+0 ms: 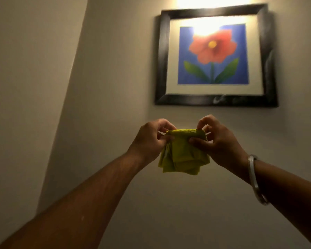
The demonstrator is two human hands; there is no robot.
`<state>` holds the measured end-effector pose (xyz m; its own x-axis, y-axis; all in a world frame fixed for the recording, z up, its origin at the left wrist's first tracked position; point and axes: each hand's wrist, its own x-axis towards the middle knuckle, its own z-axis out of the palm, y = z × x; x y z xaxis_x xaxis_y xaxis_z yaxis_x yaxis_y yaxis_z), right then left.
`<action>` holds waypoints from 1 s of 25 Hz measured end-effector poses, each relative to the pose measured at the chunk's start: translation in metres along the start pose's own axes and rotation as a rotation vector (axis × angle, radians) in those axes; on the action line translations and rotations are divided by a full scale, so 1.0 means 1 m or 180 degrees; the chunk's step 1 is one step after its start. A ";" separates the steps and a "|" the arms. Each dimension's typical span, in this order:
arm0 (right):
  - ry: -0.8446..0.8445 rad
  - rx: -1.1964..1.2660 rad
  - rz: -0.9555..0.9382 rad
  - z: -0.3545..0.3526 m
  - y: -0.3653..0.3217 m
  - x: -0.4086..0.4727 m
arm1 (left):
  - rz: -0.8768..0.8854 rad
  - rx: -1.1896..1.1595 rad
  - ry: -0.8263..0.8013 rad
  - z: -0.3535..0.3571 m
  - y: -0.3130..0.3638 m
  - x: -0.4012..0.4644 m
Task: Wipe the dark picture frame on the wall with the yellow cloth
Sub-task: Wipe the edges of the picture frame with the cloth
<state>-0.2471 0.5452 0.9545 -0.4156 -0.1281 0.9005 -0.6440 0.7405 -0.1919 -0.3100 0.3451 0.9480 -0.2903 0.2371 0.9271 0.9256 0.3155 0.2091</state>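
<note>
Overhead, glare from a light at the top edge of the view washes out the upper part of a dark picture frame [216, 100] hanging on a pale wall [106, 69], blurring the top of the print inside it: a red flower on a blue ground within a white mat. Smudges or reflections on the frame's bottom and right rails are hard to make out. Both forearms are cut off by the lower corners of the view, so nothing of the person beyond them shows.

Below the frame's bottom rail and well apart from it, two bare hands hold a yellow cloth [184, 151] between them in the air. The left hand [149, 139] pinches the cloth's upper left corner between thumb and fingers; the right hand [217, 141] pinches the upper right corner the same way. The top edge stretches between the two grips, and the rest hangs down in loose folded layers. The cloth does not touch the frame or the wall. A silver bangle [255, 178] circles the right wrist.
</note>
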 end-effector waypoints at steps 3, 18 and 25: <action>0.0411 -0.0404 -0.0401 -0.042 0.009 0.039 | 0.0327 -0.0096 0.0274 0.023 0.017 0.052; 0.1245 -0.3112 -0.1401 -0.033 0.077 0.145 | 0.1367 0.2345 0.1558 0.054 -0.037 0.194; 0.1212 -0.2456 -0.0680 -0.004 0.087 0.133 | 0.0398 0.2372 0.1818 0.048 -0.052 0.198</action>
<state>-0.3561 0.5956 1.0595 -0.0055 -0.1881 0.9821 -0.0136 0.9821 0.1880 -0.4272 0.4196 1.1057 0.1460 -0.1143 0.9827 0.4913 0.8705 0.0283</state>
